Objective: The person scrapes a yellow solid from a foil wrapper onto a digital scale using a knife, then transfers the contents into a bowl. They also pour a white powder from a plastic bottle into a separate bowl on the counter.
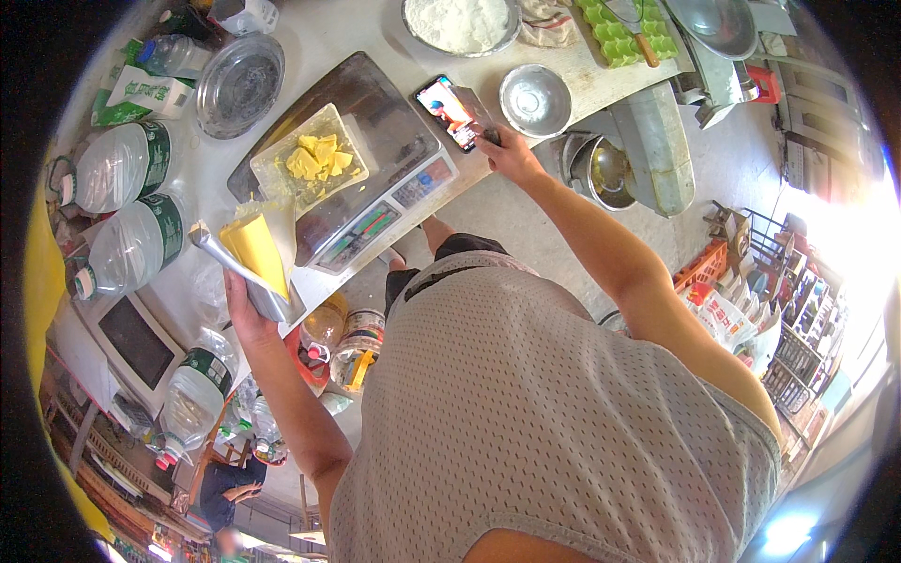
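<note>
My left hand (246,310) holds a yellow block of butter or similar fat (255,246) in its opened silvery wrapper (271,304). Beside it, a clear plastic tub (271,172) with yellow chunks (317,160) rests on a digital scale (415,151), whose display is lit. My right hand (503,151) grips the dark handle of a broad flat blade (475,105), either a scraper or a knife; which one I cannot tell. This blade lies over the edge of a smartphone (447,112) with a lit screen, at the scale's right.
A metal bowl (535,100) stands right of the phone, near the table's edge. Behind are a bowl of white powder (457,21) and a green egg tray (626,35). Large plastic bottles (116,169) and a round clear lid or dish (240,86) stand left. Another person (229,492) is in the background.
</note>
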A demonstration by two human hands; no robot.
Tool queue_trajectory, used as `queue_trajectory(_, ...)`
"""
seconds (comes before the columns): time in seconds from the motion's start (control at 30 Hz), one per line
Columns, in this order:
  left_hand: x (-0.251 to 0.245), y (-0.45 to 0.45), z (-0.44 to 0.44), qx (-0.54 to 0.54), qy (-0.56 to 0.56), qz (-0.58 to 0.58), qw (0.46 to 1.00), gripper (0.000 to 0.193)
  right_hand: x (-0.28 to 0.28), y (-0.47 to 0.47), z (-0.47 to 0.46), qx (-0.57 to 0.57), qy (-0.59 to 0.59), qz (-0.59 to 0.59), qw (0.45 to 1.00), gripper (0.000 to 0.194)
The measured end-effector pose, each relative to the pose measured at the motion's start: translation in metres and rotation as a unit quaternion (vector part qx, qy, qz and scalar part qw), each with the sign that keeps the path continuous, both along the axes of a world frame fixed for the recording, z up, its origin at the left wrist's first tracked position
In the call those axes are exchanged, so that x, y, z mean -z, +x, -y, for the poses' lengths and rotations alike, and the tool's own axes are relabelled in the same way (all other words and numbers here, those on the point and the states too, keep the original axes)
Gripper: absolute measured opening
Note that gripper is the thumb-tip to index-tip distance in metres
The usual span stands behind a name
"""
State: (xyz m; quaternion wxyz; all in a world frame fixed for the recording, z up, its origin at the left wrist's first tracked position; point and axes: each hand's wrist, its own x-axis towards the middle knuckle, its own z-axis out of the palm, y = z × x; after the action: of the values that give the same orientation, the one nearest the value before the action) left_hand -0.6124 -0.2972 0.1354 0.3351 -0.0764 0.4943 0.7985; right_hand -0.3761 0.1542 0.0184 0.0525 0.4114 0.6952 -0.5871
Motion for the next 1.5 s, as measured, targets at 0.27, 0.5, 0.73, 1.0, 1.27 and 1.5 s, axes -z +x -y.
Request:
queue_trajectory(0.27,-0.003,-0.004,-0.011,-0.023,-0.067,-0.012,0.997,0.062,-0.032,-0.111,-0.033,0.027,-0.023,-0.135,0.990,0.036)
queue_trajectory(0.5,0.004,-0.006,-0.009,-0.021,-0.041,0.001,0.999,0.063,-0.096,-0.094,-0.040,0.003,0.017,-0.147,0.989,0.034)
queue_trajectory(0.73,0.007,-0.009,-0.004,-0.016,-0.034,-0.007,0.999,0.065,-0.062,-0.008,-0.014,0.066,-0.038,-0.047,0.996,0.031)
queue_trajectory(1.0,0.004,-0.021,-0.004,-0.006,-0.036,-0.005,0.999,0.064,-0.052,0.017,0.008,0.104,-0.060,-0.020,0.993,0.028)
queue_trajectory(1.27,0.010,-0.023,0.000,0.010,-0.011,-0.013,1.000,0.064,-0.036,0.011,0.010,0.070,-0.044,-0.026,0.996,0.030)
queue_trajectory(1.5,0.010,-0.022,0.004,0.006,-0.005,0.005,1.000,0.063,-0.009,-0.021,0.001,0.053,-0.067,-0.046,0.995,0.031)
